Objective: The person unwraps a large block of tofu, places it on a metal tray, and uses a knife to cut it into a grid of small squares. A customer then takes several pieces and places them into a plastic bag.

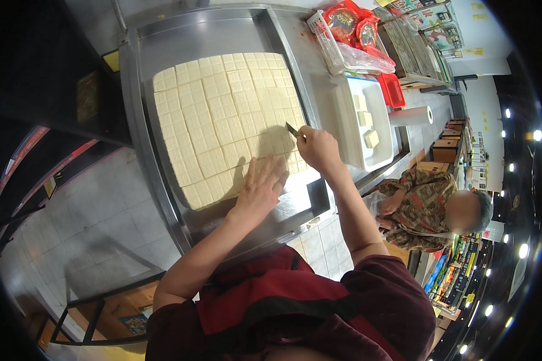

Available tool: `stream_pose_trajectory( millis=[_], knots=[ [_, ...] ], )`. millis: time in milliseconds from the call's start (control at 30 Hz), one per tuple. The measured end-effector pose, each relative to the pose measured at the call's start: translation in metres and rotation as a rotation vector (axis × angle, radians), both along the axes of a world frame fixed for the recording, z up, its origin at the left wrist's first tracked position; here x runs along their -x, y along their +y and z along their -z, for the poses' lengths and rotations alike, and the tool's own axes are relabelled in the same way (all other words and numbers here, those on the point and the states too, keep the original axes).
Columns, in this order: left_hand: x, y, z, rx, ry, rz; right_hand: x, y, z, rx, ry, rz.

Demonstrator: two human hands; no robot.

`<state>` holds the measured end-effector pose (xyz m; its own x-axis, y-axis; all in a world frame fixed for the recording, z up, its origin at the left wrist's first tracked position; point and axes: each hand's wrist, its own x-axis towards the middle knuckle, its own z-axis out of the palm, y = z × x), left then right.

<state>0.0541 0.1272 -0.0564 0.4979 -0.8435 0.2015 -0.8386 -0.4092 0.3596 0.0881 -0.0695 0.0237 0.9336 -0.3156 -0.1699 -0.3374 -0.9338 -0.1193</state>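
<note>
A large slab of tofu (217,117), marked with a grid and cut through by several lines, lies in a shallow stainless-steel tray (207,38). My right hand (318,146) grips a small knife (292,129) by its handle, which the fingers mostly hide. Its dark blade points at the slab near the right edge; whether the tip has sunk in, I cannot tell. Flat on the slab's near edge rests my left hand (264,180), fingers spread and holding nothing. Shadows of both hands fall across the tofu.
Right of the tray stands a white plastic tub (379,149) with several tofu blocks (365,119). Beyond are a white basket (327,43) of red packages, a red basket (391,90) and a plastic-film roll (411,116). A person (418,207) in a patterned jacket stands at right.
</note>
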Motion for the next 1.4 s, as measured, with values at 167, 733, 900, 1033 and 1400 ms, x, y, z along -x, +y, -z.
stream_pose_trajectory(
  millis=[167, 733, 900, 1033, 1400],
  knots=[
    [0.001, -0.003, 0.003, -0.050, -0.037, -0.005, 0.021, 0.003, 0.000, -0.022, -0.010, 0.017],
    [0.000, -0.001, 0.000, -0.098, 0.068, 0.015, 0.092, 0.014, -0.001, 0.016, 0.069, 0.034],
    [-0.001, 0.001, -0.001, -0.080, 0.089, 0.012, 0.111, 0.015, 0.001, 0.061, 0.046, -0.053],
    [0.000, 0.001, -0.005, -0.056, 0.131, 0.005, 0.124, 0.016, 0.003, 0.070, 0.011, -0.090],
    [0.004, 0.006, -0.013, -0.104, 0.142, 0.024, 0.146, 0.021, 0.007, 0.052, 0.079, 0.018]
  ],
)
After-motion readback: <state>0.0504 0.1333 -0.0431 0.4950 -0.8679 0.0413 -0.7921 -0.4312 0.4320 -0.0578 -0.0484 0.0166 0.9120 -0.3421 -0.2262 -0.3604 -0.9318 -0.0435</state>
